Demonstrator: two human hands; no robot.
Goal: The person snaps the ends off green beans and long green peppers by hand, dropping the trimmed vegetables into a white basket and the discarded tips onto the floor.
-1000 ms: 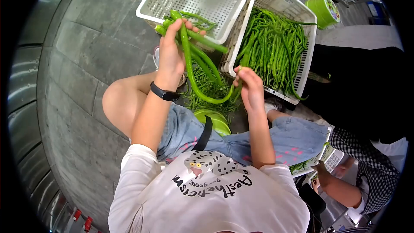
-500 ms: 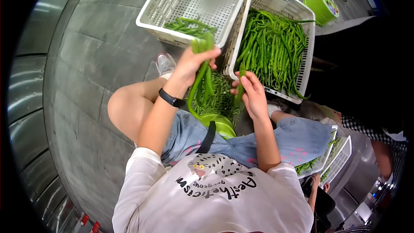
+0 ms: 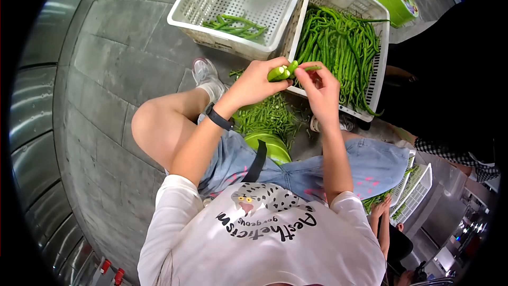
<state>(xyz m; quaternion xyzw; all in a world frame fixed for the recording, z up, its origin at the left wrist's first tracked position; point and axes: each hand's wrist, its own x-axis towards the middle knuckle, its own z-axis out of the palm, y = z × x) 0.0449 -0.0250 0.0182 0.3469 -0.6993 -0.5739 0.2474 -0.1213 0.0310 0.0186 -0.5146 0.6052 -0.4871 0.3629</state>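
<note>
Two hands, one small bunch of peppers, that's pretty much my view. Closest to me is my white shirt [image 3: 264,238] with the leopard print, then my denim shorts [image 3: 365,164], and a green stool [image 3: 272,145] peeking out between my knees. Off to my right, low down, somebody else's hand [image 3: 378,209] hangs just beside a couple of small white baskets [image 3: 418,190] with a few green bits in them.

A black watch [image 3: 219,118] sits on my left wrist. My left hand [image 3: 254,82] is closed in a fist around the bunch of peppers [image 3: 279,72], and only their cut-looking ends poke out past my thumb. My right hand [image 3: 320,90] is right up against it. Its thumb and first finger are pinched tight on a thin stem [image 3: 313,67] at the end of one pepper, and the other fingers are loosely curled. Both hands are up in the air over the floor, just in front of the near edge of the full basket.

Down below my hands there's a messy pile of green scraps [image 3: 270,116] on the grey stone floor [image 3: 111,74], with my sneaker [image 3: 203,71] next to it.

Further out sit two big white baskets side by side, touching. The left basket [image 3: 211,39] is mostly bare mesh with only a handful of trimmed peppers [image 3: 235,24] along its near side. The right basket [image 3: 383,42] is heaped with long green peppers [image 3: 338,42]. Past that one, way at the back, is another green stool [image 3: 397,2].
</note>
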